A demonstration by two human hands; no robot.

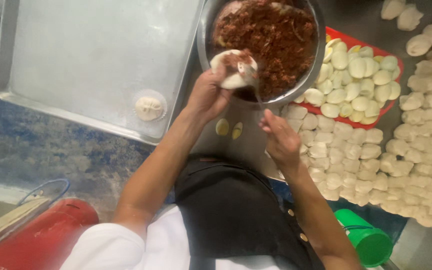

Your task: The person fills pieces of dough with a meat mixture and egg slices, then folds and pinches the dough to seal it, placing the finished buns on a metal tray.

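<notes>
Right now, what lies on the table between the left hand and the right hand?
In the head view, two boiled egg halves, yolk up, lie on the grey table between the left hand and the right hand, touching neither.

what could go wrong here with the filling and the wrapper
1. The left hand holds the dough wrapper over the rim of the filling bowl; an overloaded wrapper might tear or spill meat.
2. The right hand works a thin utensil near the wrapper, so it could poke through the dough.
3. Two egg halves lie loose by the wrist and could be knocked.
</notes>
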